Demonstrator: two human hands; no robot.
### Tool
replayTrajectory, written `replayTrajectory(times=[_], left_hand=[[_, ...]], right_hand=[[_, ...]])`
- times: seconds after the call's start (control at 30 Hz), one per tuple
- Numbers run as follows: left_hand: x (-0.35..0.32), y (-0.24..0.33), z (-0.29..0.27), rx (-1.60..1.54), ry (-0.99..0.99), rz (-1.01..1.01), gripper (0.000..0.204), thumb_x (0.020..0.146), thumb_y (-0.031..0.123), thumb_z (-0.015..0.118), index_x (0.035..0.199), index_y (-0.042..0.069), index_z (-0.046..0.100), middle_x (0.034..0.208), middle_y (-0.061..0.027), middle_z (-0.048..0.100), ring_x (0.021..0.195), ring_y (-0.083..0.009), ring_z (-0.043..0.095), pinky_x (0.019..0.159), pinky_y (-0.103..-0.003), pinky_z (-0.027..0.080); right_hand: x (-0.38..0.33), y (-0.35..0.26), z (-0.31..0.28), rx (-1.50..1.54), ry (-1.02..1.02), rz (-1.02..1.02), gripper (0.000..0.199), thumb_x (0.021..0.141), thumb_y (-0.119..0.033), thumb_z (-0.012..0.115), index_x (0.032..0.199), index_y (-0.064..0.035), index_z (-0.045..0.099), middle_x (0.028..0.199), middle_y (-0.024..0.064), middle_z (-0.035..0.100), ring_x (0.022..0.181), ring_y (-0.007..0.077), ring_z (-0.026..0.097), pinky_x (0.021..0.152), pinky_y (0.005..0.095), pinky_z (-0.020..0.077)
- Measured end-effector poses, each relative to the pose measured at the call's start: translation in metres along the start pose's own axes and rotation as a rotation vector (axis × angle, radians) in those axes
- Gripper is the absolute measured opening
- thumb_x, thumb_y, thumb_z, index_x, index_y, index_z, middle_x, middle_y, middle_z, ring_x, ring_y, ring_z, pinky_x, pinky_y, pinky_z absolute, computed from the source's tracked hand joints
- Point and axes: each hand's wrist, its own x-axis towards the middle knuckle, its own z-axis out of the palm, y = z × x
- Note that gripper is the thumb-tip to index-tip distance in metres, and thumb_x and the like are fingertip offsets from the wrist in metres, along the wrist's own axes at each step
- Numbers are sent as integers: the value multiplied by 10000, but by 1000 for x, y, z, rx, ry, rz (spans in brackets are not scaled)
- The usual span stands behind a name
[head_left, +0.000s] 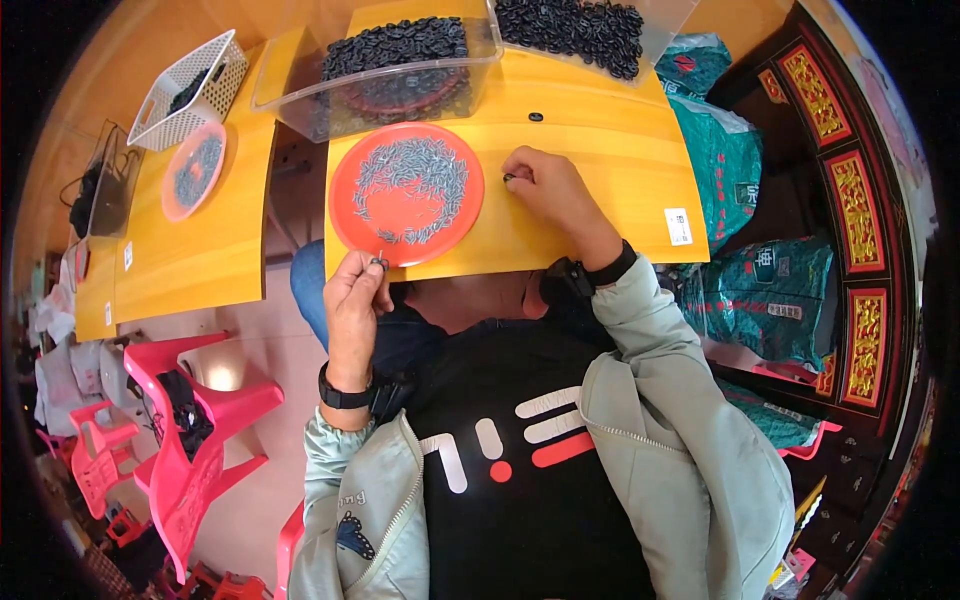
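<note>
A round red plate on the yellow table holds many small grey metal screws, with a bare patch in their middle. At the plate's near edge my left hand is closed in a pinch; a thin screw sticks up from its fingertips, beside something small and dark. To the right of the plate, my right hand is pinched on a small black part just over the tabletop. Another black oval part lies alone farther back on the table.
Clear plastic bins of black parts stand at the table's back. Leftward, another yellow table carries a pink plate of screws and a white basket. Green sacks line the right side; a pink chair stands lower left.
</note>
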Motion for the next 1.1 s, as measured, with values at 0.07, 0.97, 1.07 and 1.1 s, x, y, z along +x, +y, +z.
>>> replayTrajectory(times=[0.07,0.97,1.07,1.1], left_hand=[[0,-2,-2,25,10,-3,156,902,153,463,782,69,516,595,29,465,511,-51,426,479,-189,332],[-4,4,-4,-40,35,-1,134,898,147,465,804,64,514,607,9,491,516,-69,448,488,-195,348],[-4,3,-5,-46,38,-8,133,899,147,467,811,62,518,613,10,495,515,-67,445,490,-194,348],[-4,4,-5,-48,41,-11,133,899,147,467,811,62,518,613,10,495,515,-67,445,490,-194,348]], right_hand=[[0,-3,-2,318,-46,42,187,791,-76,610,970,-26,627,831,43,636,726,156,613,649,275,478],[1,-88,48,1125,-483,40,263,853,-45,587,1112,-6,605,942,31,635,836,89,595,774,233,483],[-2,-94,47,1042,-429,-25,271,858,-34,575,1126,-8,602,966,31,634,875,86,580,789,232,471],[-3,-94,46,995,-424,-21,279,856,-30,575,1133,-10,601,965,31,633,881,87,579,786,233,471]])
